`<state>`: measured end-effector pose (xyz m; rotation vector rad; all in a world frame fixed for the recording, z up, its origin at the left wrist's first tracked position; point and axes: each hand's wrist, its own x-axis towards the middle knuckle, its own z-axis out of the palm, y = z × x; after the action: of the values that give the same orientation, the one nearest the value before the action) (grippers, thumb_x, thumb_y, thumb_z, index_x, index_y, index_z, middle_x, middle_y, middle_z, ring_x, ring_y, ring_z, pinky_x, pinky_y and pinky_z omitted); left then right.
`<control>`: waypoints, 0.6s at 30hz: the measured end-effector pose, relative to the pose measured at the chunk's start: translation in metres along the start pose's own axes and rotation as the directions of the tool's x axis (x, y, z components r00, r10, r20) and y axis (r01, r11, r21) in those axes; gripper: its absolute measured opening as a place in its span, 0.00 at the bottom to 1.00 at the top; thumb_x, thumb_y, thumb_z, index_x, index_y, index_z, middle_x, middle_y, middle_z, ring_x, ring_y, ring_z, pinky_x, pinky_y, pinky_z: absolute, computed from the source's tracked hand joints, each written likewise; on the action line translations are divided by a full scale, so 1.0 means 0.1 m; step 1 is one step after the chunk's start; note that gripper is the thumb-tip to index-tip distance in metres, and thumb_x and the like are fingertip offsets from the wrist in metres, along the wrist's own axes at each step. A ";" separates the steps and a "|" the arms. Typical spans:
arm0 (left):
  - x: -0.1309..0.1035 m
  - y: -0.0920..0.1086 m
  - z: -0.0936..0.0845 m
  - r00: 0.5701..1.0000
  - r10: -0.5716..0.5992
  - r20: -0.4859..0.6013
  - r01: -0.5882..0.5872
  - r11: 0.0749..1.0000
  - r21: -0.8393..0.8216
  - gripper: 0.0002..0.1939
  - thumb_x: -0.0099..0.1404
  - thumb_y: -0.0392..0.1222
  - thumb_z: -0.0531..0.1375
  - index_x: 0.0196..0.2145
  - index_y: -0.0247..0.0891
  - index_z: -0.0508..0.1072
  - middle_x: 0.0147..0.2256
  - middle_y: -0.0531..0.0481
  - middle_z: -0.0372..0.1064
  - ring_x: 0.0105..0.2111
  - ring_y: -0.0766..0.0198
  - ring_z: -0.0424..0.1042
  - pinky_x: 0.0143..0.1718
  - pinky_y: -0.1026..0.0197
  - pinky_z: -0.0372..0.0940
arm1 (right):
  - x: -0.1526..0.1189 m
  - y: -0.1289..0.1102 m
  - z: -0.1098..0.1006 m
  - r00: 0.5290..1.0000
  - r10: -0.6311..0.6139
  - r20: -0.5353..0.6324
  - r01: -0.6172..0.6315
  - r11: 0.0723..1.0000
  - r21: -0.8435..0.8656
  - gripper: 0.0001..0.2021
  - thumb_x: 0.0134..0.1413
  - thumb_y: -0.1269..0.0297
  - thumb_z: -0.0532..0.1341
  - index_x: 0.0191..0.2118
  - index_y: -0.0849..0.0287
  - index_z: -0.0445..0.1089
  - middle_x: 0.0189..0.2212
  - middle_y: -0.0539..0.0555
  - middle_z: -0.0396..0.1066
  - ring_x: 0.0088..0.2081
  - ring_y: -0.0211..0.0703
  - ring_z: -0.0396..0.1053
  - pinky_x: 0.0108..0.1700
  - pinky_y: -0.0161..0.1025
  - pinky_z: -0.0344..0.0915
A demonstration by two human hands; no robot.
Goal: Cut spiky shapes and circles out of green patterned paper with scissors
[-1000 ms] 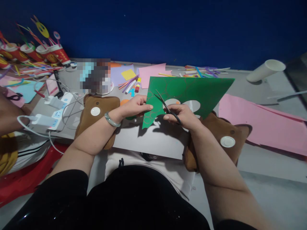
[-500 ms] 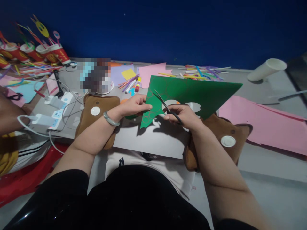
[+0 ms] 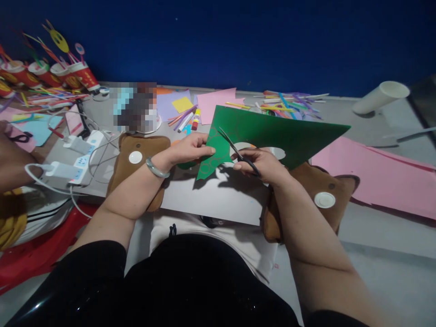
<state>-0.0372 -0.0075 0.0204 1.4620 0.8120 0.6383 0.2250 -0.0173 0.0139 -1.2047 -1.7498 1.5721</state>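
My left hand (image 3: 192,149) pinches the left edge of a green sheet of paper (image 3: 269,127), thumb on top. Outlined circles are drawn on its left part, and rounded openings are cut out of it. Black-handled scissors (image 3: 241,157) are in my right hand (image 3: 260,165), their blades at the paper and pointing up and left. The blades look nearly closed. Below the green paper lies a white sheet (image 3: 211,200), with the shadow of hands and paper on it.
Brown cushions (image 3: 136,159) lie under both forearms. Behind are a glue stick (image 3: 195,119), markers, coloured paper and a pile of pipe cleaners (image 3: 289,103). A power strip (image 3: 86,156) with cables and another person's arm (image 3: 17,159) are at left; pink paper (image 3: 384,177) lies right.
The green paper has tilted slightly, its right corner shifting right and down. The scissors and my right hand have moved only a little; my left hand keeps its hold.
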 end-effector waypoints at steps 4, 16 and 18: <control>-0.01 0.00 0.02 0.999 -0.002 -0.040 0.002 1.000 -0.011 0.14 0.65 0.47 0.68 0.32 0.37 0.68 0.19 0.60 0.60 0.16 0.74 0.58 0.17 0.68 0.50 | -0.01 -0.02 -0.01 1.000 0.017 -0.019 -0.017 1.000 -0.006 0.29 0.38 0.37 0.80 0.36 0.58 0.78 0.15 0.43 0.64 0.17 0.33 0.57 0.21 0.36 0.51; 0.02 -0.04 0.04 1.000 0.001 0.019 -0.001 1.000 0.000 0.21 0.68 0.55 0.69 0.33 0.39 0.66 0.19 0.61 0.60 0.15 0.74 0.59 0.16 0.68 0.54 | 0.03 0.04 -0.02 0.999 0.034 -0.001 -0.034 0.998 0.047 0.31 0.31 0.39 0.82 0.34 0.56 0.77 0.17 0.45 0.66 0.19 0.37 0.61 0.22 0.37 0.56; 0.01 -0.04 0.03 0.999 -0.001 0.036 0.001 1.000 0.007 0.21 0.67 0.56 0.70 0.33 0.39 0.66 0.19 0.61 0.59 0.14 0.73 0.59 0.16 0.68 0.54 | 0.03 0.06 -0.03 0.999 0.037 0.006 -0.037 0.998 0.042 0.30 0.31 0.40 0.82 0.35 0.56 0.77 0.18 0.45 0.66 0.20 0.37 0.61 0.23 0.37 0.55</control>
<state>-0.0346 -0.0087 0.0165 1.4751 0.7882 0.6075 0.2277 -0.0131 0.0083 -1.2202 -1.6979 1.6273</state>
